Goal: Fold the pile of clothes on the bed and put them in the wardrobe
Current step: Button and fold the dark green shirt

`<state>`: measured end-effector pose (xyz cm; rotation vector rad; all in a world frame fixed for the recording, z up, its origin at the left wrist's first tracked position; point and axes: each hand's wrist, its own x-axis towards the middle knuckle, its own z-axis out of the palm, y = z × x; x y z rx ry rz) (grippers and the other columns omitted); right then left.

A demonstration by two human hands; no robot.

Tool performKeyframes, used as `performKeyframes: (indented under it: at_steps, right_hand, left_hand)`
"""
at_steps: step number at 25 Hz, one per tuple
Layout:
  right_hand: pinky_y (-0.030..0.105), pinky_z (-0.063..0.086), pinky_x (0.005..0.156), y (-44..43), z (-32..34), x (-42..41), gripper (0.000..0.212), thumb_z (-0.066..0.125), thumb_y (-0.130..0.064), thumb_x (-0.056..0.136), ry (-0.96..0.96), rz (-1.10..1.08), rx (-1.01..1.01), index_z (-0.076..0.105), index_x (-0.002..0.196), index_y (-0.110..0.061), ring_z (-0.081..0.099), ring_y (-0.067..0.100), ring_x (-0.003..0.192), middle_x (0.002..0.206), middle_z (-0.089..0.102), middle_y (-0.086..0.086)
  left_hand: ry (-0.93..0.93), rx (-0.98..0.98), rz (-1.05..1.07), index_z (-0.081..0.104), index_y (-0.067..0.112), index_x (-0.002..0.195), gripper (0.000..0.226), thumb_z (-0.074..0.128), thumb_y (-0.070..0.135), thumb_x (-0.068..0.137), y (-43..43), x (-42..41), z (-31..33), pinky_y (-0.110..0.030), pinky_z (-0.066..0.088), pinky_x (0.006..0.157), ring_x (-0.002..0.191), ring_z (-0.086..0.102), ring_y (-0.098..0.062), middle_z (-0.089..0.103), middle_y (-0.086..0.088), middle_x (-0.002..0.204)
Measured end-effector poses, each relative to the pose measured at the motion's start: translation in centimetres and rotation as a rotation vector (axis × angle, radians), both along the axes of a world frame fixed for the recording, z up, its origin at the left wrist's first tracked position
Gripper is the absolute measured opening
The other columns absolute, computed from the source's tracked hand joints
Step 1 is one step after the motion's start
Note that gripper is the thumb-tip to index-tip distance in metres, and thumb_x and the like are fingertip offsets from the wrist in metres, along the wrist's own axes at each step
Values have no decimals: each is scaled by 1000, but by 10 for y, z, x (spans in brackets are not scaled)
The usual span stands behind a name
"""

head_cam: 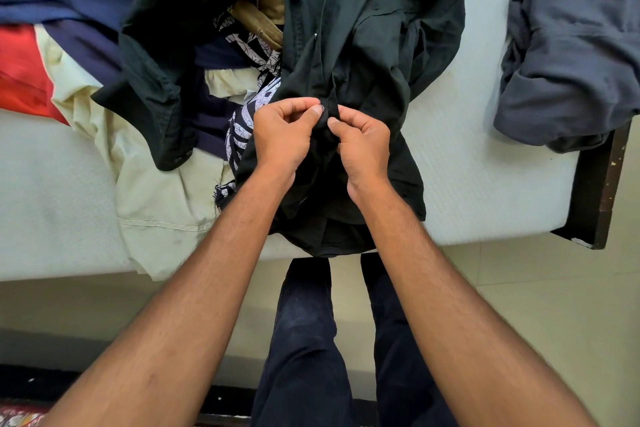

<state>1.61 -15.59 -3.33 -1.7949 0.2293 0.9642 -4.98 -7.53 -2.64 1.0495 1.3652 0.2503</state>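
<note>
Both hands, left hand and right hand, pinch the dark shirt at its placket, apparently fastening it; the pile waits at nine o'clock on the bed.

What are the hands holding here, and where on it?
The left hand and right hand both pinch the dark shirt at its front button strip.

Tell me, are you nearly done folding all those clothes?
Not nearly. Nothing folded shows yet. The left hand and right hand pinch the front edge of the dark shirt lying on the bed. The jumbled pile beside it and the crumpled grey garment wait unfolded, and no wardrobe is in view.
</note>
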Motion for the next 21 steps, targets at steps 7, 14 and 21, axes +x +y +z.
performKeyframes:
  at_steps: [7, 14, 21]
  right_hand:
    - [42, 58, 99, -3, -2, 4, 26, 70, -5, 91, 6, 7, -15, 76, 117, -9, 73, 16, 106, 107, 78, 3]
    - [40, 59, 96, -2, 8, -1, 19, 76, -14, 90, -51, -98, 32, 79, 108, -9, 74, 14, 100, 99, 79, 1]
    - [11, 53, 75, 0, 7, -3, 17, 76, -10, 90, -131, -32, 11, 78, 107, -7, 72, -2, 89, 93, 78, -6]
  left_hand:
    - [-62, -74, 77, 77, 12, 99, 10, 73, 10, 90, 9, -1, 5, -20, 56, 76, 85, 72, -4, 77, 2, 90]
    - [60, 196, -100, 79, 15, 97, 10, 76, 14, 87, 3, -5, 0, -18, 55, 81, 84, 71, -2, 76, 8, 87]
    - [12, 71, 6, 78, 11, 97, 9, 74, 11, 89, -2, 5, 0, -19, 57, 82, 88, 72, -8, 76, 2, 89]
